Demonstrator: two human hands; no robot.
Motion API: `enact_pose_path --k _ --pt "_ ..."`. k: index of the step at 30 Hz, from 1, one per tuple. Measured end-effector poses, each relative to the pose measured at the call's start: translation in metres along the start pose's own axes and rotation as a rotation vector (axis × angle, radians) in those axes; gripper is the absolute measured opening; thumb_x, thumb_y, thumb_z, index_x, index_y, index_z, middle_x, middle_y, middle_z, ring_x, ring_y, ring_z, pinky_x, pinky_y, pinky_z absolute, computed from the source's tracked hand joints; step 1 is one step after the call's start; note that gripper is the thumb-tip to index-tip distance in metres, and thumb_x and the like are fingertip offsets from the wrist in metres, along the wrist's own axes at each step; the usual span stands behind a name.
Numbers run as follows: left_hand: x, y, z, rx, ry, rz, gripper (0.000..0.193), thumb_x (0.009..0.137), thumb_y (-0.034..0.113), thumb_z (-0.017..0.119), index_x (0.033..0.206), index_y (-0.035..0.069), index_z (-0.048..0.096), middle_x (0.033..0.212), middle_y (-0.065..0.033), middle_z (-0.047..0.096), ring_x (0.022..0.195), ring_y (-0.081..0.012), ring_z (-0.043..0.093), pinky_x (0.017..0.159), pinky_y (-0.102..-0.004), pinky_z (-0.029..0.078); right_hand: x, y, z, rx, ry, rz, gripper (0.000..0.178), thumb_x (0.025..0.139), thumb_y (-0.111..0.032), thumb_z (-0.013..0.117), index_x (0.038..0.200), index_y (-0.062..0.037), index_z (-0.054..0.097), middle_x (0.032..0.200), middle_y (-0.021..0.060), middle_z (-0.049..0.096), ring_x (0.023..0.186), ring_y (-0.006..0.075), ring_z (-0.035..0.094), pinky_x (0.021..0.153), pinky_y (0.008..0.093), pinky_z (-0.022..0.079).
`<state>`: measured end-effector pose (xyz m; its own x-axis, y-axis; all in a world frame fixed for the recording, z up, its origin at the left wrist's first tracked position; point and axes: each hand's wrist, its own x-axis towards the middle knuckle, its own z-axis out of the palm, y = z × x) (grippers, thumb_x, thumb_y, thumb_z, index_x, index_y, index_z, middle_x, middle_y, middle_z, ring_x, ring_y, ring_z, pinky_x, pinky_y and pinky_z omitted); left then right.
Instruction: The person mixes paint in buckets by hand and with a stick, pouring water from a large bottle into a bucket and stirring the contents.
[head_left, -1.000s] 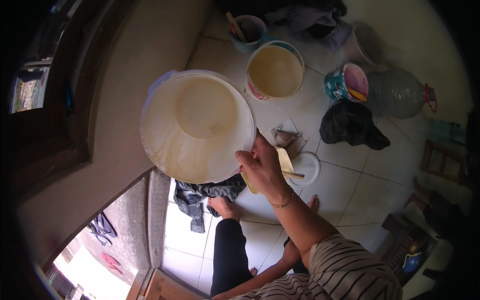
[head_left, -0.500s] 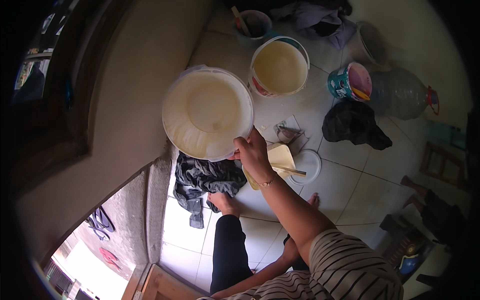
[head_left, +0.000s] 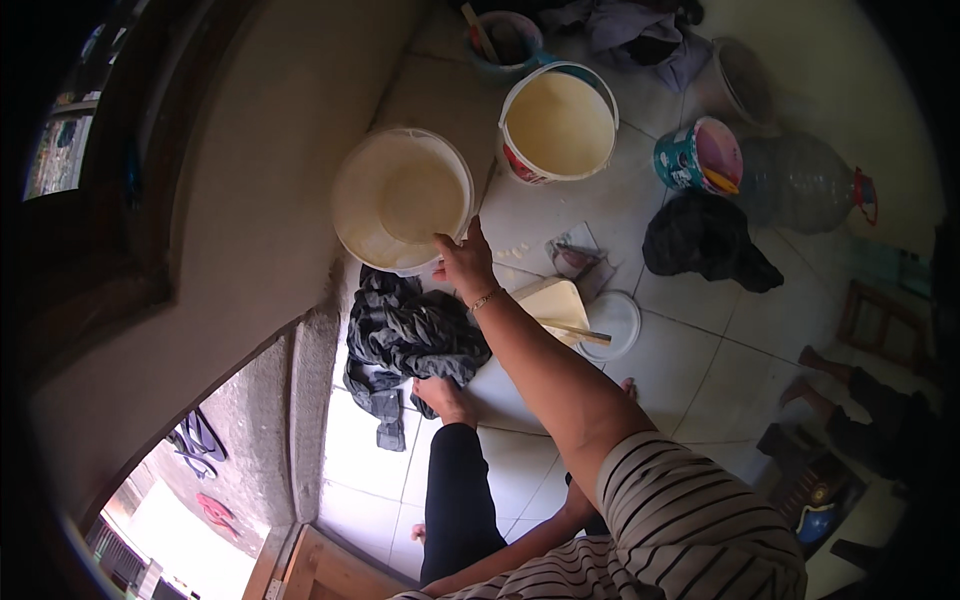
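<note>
Nearest, the left hand (head_left: 574,506) sits low by the knee, mostly hidden behind the right sleeve, so I cannot tell whether it holds anything. The right hand (head_left: 462,262) grips the near right rim of one pale tub (head_left: 360,190), thumb over the edge, held beside the wall. The tub's round mouth faces the wearer and its axis runs almost along the line of sight, hiding its underside. Below are one crumpled dark cloth (head_left: 420,325), one cream tray (head_left: 548,300) with one wooden handle (head_left: 578,331) across it, partly covered by the forearm, and one round lid (head_left: 622,325). Farther off stand four buckets (head_left: 676,163), the farthest dim inside, and one clear bottle (head_left: 812,180), blurred.
</note>
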<state>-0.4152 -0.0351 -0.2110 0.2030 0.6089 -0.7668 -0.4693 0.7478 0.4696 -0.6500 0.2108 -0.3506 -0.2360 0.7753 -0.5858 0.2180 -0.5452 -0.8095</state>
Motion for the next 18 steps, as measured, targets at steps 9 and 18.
enact_pose_path --k 9,18 --pt "0.004 0.007 -0.009 -0.240 0.162 -0.278 0.038 0.084 0.028 0.057 0.107 -0.003 0.055 0.076 -0.0085 0.062 0.063 -0.0137 0.059 0.058 -0.0278 0.047 -0.034 -0.018 -0.106 -0.026 -0.141 0.017 0.027 0.084 -0.014 0.062 0.104 0.0023 0.056 0.086 0.0061 0.060 0.067 0.0121 0.060 0.058 0.0223 0.050" --pt "0.060 0.071 -0.150 -0.071 0.653 0.040 0.038 0.089 0.033 0.048 0.096 -0.003 0.057 0.080 -0.0093 0.056 0.067 -0.0159 0.055 0.058 -0.0290 0.044 -0.017 0.005 -0.289 -0.799 0.026 -0.028 0.024 0.085 -0.022 0.053 0.085 -0.0002 0.062 0.077 0.0178 0.062 0.070 0.0303 0.060 0.065 0.0342 0.047"
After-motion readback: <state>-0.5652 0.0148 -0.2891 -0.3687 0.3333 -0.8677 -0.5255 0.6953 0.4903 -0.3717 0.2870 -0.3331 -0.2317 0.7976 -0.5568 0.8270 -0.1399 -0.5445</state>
